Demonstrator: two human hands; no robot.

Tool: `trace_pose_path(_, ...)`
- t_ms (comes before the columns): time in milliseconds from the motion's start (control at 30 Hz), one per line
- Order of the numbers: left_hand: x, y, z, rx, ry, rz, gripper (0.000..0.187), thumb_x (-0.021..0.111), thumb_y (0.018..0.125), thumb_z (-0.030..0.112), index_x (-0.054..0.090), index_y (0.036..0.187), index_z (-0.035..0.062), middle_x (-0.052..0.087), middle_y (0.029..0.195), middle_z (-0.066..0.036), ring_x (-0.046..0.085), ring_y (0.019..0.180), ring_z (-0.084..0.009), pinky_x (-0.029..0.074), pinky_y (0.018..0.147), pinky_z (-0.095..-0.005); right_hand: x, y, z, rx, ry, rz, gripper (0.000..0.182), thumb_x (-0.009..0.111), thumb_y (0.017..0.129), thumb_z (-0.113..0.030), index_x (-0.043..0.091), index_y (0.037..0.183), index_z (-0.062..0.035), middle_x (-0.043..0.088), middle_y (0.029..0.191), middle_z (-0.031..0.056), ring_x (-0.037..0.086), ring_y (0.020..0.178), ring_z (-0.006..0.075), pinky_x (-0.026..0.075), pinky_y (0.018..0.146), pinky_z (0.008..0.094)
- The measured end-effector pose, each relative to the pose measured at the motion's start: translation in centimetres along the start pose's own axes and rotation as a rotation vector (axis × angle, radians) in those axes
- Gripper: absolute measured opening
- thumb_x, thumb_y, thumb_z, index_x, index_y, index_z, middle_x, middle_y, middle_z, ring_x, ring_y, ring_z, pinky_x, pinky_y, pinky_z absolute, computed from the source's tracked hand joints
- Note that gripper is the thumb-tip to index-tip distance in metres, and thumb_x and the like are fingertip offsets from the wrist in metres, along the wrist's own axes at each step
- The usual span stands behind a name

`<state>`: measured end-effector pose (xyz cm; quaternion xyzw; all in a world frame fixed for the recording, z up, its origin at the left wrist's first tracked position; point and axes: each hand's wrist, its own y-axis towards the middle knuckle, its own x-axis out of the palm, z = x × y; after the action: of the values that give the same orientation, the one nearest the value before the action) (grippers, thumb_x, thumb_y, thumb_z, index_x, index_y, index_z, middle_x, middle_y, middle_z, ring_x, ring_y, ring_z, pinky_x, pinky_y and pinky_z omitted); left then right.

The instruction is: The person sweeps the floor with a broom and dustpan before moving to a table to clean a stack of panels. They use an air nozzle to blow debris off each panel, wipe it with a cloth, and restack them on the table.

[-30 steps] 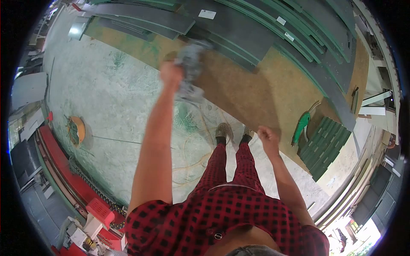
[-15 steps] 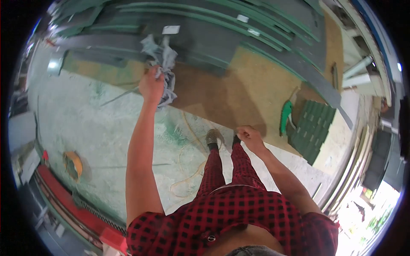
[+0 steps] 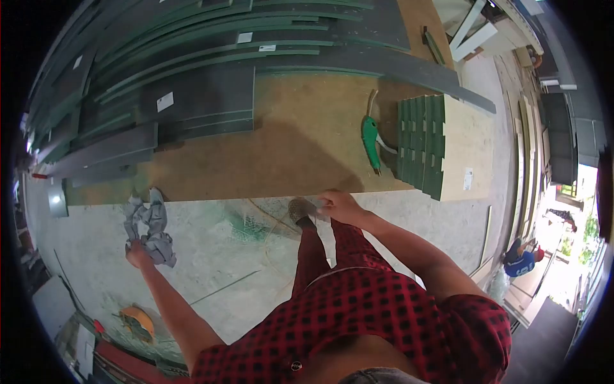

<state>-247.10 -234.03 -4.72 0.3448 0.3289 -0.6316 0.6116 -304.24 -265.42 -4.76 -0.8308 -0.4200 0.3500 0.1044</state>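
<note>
My left hand (image 3: pixel 137 255) is closed on a crumpled grey cloth (image 3: pixel 151 225), which bunches up over the bare concrete floor. My right hand (image 3: pixel 341 207) hangs in front of my legs, near my shoe (image 3: pixel 299 210) and the edge of the brown board (image 3: pixel 288 163). Its fingers are curled in, and anything inside them is hidden. On that board, beyond my right hand, lies a green hand tool (image 3: pixel 370 137) with a pale lever. Beside it stands a stack of green-edged panels (image 3: pixel 421 144).
Long dark boards with green edges (image 3: pixel 204 96) are piled across the far side. A thin hose (image 3: pixel 272 224) lies on the concrete floor (image 3: pixel 211 256). An orange round object (image 3: pixel 137 323) sits at lower left. Another person in blue (image 3: pixel 521 259) is far right, near leaning planks (image 3: pixel 527 141).
My left hand has swung left and back toward me with the cloth, from above the boards to over the floor. The view has turned right, bringing another person into sight.
</note>
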Motion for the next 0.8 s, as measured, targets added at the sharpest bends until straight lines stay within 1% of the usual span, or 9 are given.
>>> trace_pose_path(33,-0.5,-0.6,1.5,-0.105,-0.446,-0.091,0.034,0.067,0.073,0.016,0.062,0.100,-0.0027,0.066,0.084,-0.015,0.063,0.075,-0.0253,0.050,0.064,-0.0376,0.0,0.4,-1.6,-0.051,0.078,-0.053,0.046,0.069,0.071,-0.027,0.058,0.111,-0.0073,0.062,0.092,0.0145,0.062,0.083,0.0270,0.049,0.075,0.0358)
trace_pose_path(100,-0.5,-6.0,6.6,-0.051,-0.661,-0.281,0.036,0.065,0.078,0.007,0.057,0.111,-0.0019,0.064,0.094,-0.009,0.060,0.082,-0.0179,0.049,0.067,-0.0349,-0.1,1.0,-5.1,-0.176,0.221,-0.102,0.065,0.073,0.068,-0.034,0.050,0.124,-0.0128,0.056,0.110,0.0172,0.056,0.100,0.0300,0.045,0.085,0.0368)
trace_pose_path(200,-0.4,-15.8,15.4,0.076,-0.650,-0.518,0.035,0.067,0.076,0.009,0.060,0.109,-0.0019,0.064,0.095,-0.008,0.059,0.084,-0.0163,0.046,0.075,-0.0301,-1.5,1.8,-11.2,-0.309,0.270,-0.082,0.080,0.073,0.070,-0.044,0.037,0.137,-0.0175,0.040,0.131,0.0211,0.039,0.122,0.0367,0.035,0.099,0.0423)
trace_pose_path(400,-1.8,-30.8,27.4,0.171,-0.580,-0.889,0.031,0.067,0.076,0.013,0.062,0.103,-0.0014,0.063,0.091,-0.005,0.058,0.080,-0.0129,0.046,0.074,-0.0261,-1.3,5.8,-12.0,-0.347,0.388,-0.075,0.080,0.061,0.078,-0.055,0.032,0.140,-0.0139,0.032,0.141,0.0195,0.033,0.128,0.0333,0.030,0.104,0.0402)
trace_pose_path(500,1.1,-33.7,28.7,0.096,-0.846,-0.974,0.032,0.066,0.079,0.014,0.060,0.106,-0.0019,0.062,0.095,-0.006,0.058,0.082,-0.0130,0.045,0.074,-0.0255,-0.9,5.2,-10.4,-0.136,0.867,-0.458,0.080,0.062,0.078,-0.054,0.036,0.138,-0.0076,0.036,0.140,0.0157,0.035,0.127,0.0269,0.029,0.105,0.0376)
trace_pose_path(533,2.6,-34.5,29.2,0.048,-0.947,-0.845,0.032,0.063,0.082,0.017,0.058,0.107,-0.0015,0.062,0.096,-0.006,0.058,0.084,-0.0143,0.046,0.076,-0.0269,-1.5,2.8,-10.7,-0.010,1.041,-0.399,0.076,0.060,0.079,-0.054,0.042,0.132,-0.0020,0.049,0.129,0.0119,0.042,0.121,0.0218,0.030,0.103,0.0347)
trace_pose_path(633,6.0,-37.2,30.2,0.161,-0.965,-0.729,0.033,0.056,0.087,0.025,0.056,0.108,-0.0008,0.061,0.098,-0.008,0.058,0.087,-0.0177,0.045,0.079,-0.0296,-2.2,-0.6,-9.1,0.113,1.411,-0.471,0.067,0.069,0.076,-0.041,0.049,0.126,-0.0020,0.050,0.126,0.0096,0.045,0.117,0.0202,0.034,0.100,0.0334)
trace_pose_path(700,8.1,-38.9,31.1,0.311,-0.882,-0.742,0.035,0.052,0.090,0.030,0.056,0.108,-0.0005,0.061,0.099,-0.009,0.058,0.089,-0.0197,0.045,0.080,-0.0309,-3.5,-2.4,-8.1,0.079,1.165,-0.297,0.062,0.073,0.072,-0.034,0.052,0.122,-0.0030,0.055,0.118,0.0080,0.049,0.110,0.0196,0.038,0.095,0.0323)
trace_pose_path(800,11.2,-41.5,33.4,-0.046,-0.970,-1.185,0.043,0.048,0.091,0.036,0.055,0.108,-0.0019,0.061,0.098,-0.014,0.058,0.092,-0.0264,0.044,0.084,-0.0353,-5.6,-3.9,-4.5,0.092,0.976,-0.083,0.056,0.078,0.064,-0.020,0.057,0.114,-0.0049,0.062,0.103,0.0049,0.057,0.095,0.0189,0.044,0.086,0.0308)
